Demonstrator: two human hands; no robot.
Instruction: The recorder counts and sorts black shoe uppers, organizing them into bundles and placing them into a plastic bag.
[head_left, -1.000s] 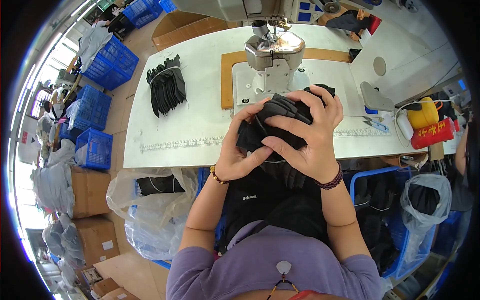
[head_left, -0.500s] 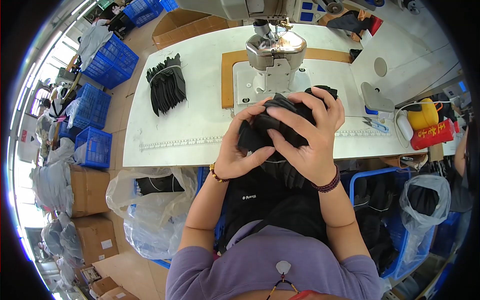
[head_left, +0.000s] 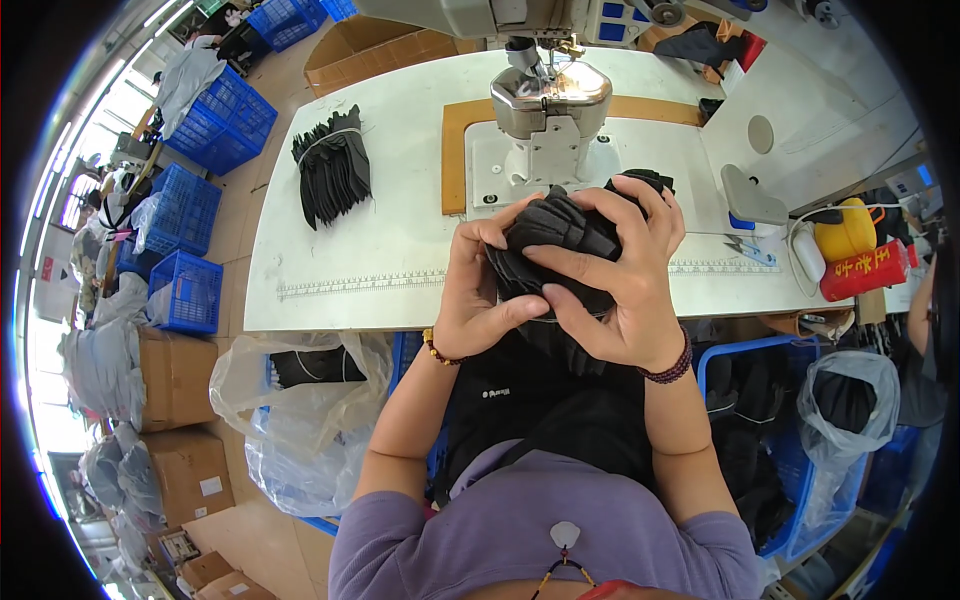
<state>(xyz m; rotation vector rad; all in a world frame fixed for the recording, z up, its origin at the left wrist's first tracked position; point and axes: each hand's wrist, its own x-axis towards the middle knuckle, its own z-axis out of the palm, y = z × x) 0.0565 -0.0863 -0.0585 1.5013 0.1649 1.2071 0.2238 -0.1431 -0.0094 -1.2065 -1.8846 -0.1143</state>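
Observation:
Both my hands hold a bundle of black fabric pieces (head_left: 560, 228) at the front edge of the white table, just before the sewing machine (head_left: 551, 110). My left hand (head_left: 474, 285) is wrapped round the bundle's left side, its thumb along the front. Over the right side my right hand (head_left: 625, 275) curls, with the index finger and thumb pressed on the near face. Lower layers of the bundle hang below the table edge. More black fabric (head_left: 645, 181) lies behind my right hand, partly hidden. A tied bundle of black pieces (head_left: 332, 167) rests on the table at left.
A ruler strip (head_left: 360, 284) runs along the front of the table (head_left: 400, 220). Blue-handled thread snips (head_left: 750, 250), a red can (head_left: 865, 272) and a yellow container (head_left: 845, 232) sit at right. Bagged blue crates (head_left: 310, 420) flank my lap.
My fingers have shifted on the bundle, and its layered top now shows more between my hands. The right hand has moved slightly; the tied bundle at left stays put.

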